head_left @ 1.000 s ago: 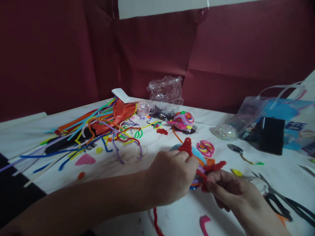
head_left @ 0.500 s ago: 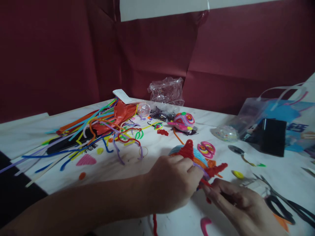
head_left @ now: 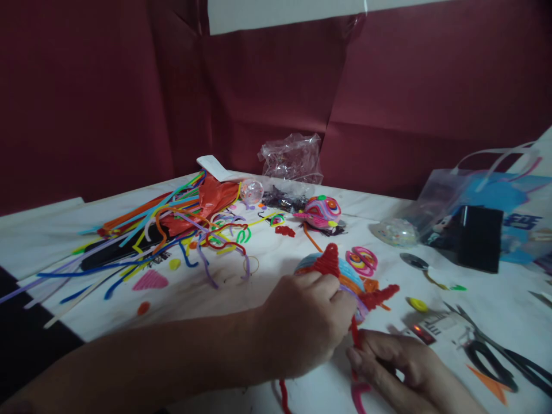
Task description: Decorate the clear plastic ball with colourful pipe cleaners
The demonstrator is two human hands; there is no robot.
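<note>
My left hand (head_left: 308, 328) is closed round the near side of a striped pipe-cleaner ball (head_left: 353, 276) with blue, orange and purple bands. A red pointed piece (head_left: 328, 261) stands up from its top, and another red piece (head_left: 379, 297) sticks out at the right. My right hand (head_left: 401, 362), just below and to the right, pinches a red pipe cleaner (head_left: 355, 333) between thumb and fingers. Its upper end runs up to the ball; whether it is fixed there is hidden by my left hand. A red strand (head_left: 283, 397) hangs below my left wrist.
Black-handled scissors (head_left: 491, 348) lie open at the right, beside an orange scrap (head_left: 489, 382). Loose pipe cleaners (head_left: 142, 230) are heaped at the left. Behind are a finished-looking colourful ball (head_left: 322, 211), a clear plastic bag (head_left: 291, 158) and a black box (head_left: 479, 238).
My right hand has moved down a little, drawing the red pipe cleaner downward from the ball. A small item with a red light now shows beside the scissors. My left hand stays almost still.
</note>
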